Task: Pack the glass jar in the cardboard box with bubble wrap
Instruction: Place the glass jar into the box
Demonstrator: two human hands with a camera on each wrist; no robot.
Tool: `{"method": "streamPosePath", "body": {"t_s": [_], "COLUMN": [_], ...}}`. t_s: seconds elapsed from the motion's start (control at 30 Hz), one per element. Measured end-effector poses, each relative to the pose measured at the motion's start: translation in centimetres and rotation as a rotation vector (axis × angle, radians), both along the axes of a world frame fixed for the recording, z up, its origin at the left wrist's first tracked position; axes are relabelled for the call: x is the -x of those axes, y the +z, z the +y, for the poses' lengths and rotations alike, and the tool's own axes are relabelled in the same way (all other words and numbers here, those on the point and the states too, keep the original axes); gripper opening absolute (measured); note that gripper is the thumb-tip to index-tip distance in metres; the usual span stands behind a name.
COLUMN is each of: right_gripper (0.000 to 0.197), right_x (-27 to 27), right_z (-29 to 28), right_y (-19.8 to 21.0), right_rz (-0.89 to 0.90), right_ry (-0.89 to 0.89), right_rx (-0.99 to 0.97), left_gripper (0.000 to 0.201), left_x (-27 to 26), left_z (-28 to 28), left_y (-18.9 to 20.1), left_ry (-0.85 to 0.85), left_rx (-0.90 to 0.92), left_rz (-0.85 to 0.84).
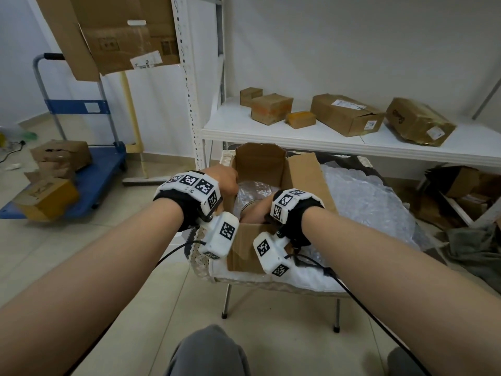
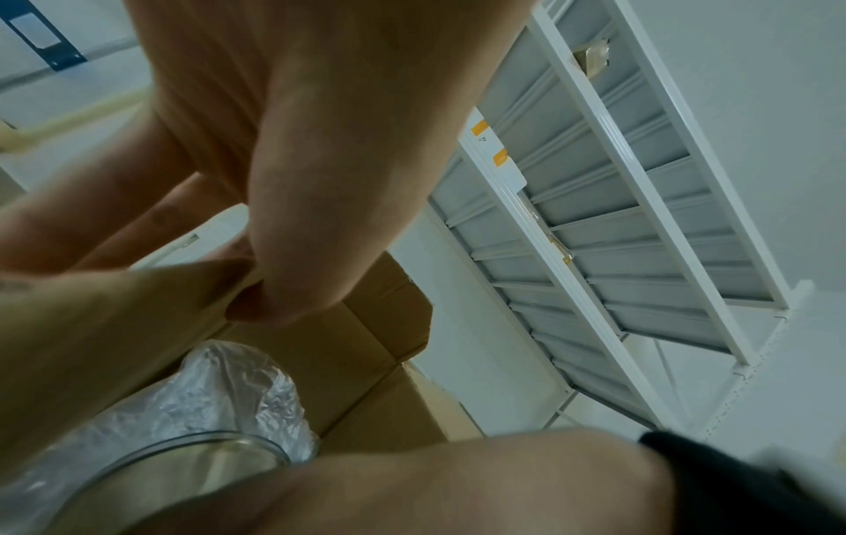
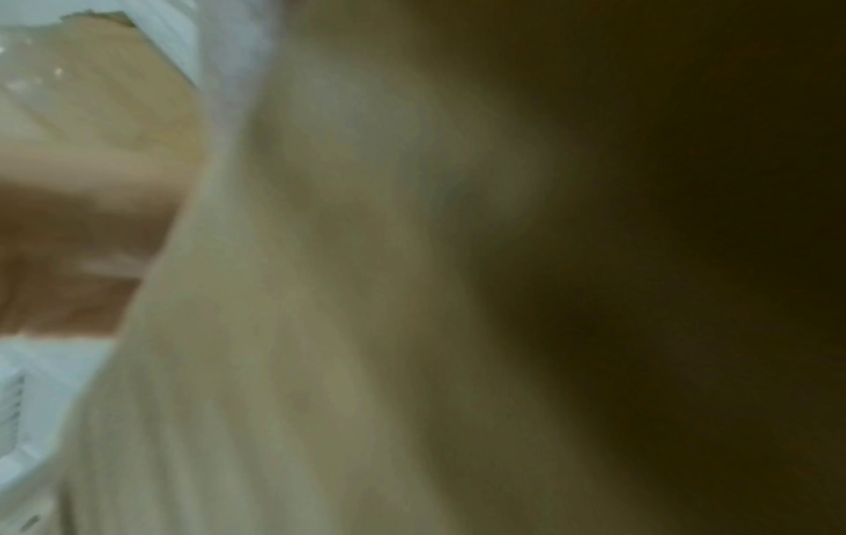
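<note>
An open cardboard box [image 1: 273, 169] stands on a white cushioned seat [image 1: 271, 278]. Inside it lies the glass jar [image 2: 197, 449], its clear rim toward me, wrapped in bubble wrap [image 2: 229, 383]. In the head view the jar [image 1: 250, 194] shows between my hands. My left hand [image 1: 226, 180] pinches the box's left flap [image 2: 114, 325] between thumb and fingers. My right hand [image 1: 254, 210] reaches over the near wall onto the jar's mouth, and its fingers are hidden. The right wrist view is blurred, filled by cardboard [image 3: 274, 362].
A loose sheet of bubble wrap [image 1: 363, 199] lies on the seat right of the box. A white shelf [image 1: 325, 137] with several cardboard boxes runs behind. A blue trolley [image 1: 89, 175] with boxes stands on the floor at left. More boxes sit low at right.
</note>
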State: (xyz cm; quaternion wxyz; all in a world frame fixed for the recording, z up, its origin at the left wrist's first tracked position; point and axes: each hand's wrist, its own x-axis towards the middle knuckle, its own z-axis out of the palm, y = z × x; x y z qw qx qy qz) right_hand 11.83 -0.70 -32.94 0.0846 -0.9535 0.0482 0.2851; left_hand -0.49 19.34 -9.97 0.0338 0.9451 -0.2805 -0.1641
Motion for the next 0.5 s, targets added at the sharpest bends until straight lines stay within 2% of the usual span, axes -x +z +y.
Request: {"method": "streamPosePath", "body": {"t_s": [0.03,0.1,0.13,0.2,0.27,0.37,0.5], "right_gripper": [0.036,0.040,0.042,0.045,0.044,0.040,0.018], "right_x": [9.8,15.1,15.2,14.9,15.7,15.5,14.1], "right_z": [6.8,9.9,9.7,8.9,8.4,8.4,9.0], "right_y": [9.2,15.6,15.4,13.9,14.4,15.5,19.1], "right_rz": [0.065,0.128,0.110,0.096,0.066,0.035,0.101], "right_ry": [0.110,0.184,0.139,-0.057,-0.132,-0.203,-0.241], "right_rx": [0.066,0.097,0.083,-0.066,-0.205,-0.311,-0.413], "left_gripper": [0.038,0.036,0.035,0.035,0.037,0.039,0.038], "left_x": [-0.1,-0.1,-0.2,-0.2,0.0,0.1,-0.7], "left_z": [-0.1,-0.2,-0.3,-0.4,-0.3,-0.2,0.1], "left_y": [-0.1,-0.2,-0.3,-0.3,-0.1,0.1,0.6], "left_ry": [-0.003,-0.008,-0.006,0.002,0.000,-0.010,-0.075], "left_rx": [0.001,-0.002,-0.004,-0.004,-0.010,-0.028,-0.113], "left_rz": [-0.002,-0.013,-0.018,-0.021,-0.019,-0.021,-0.055]}}
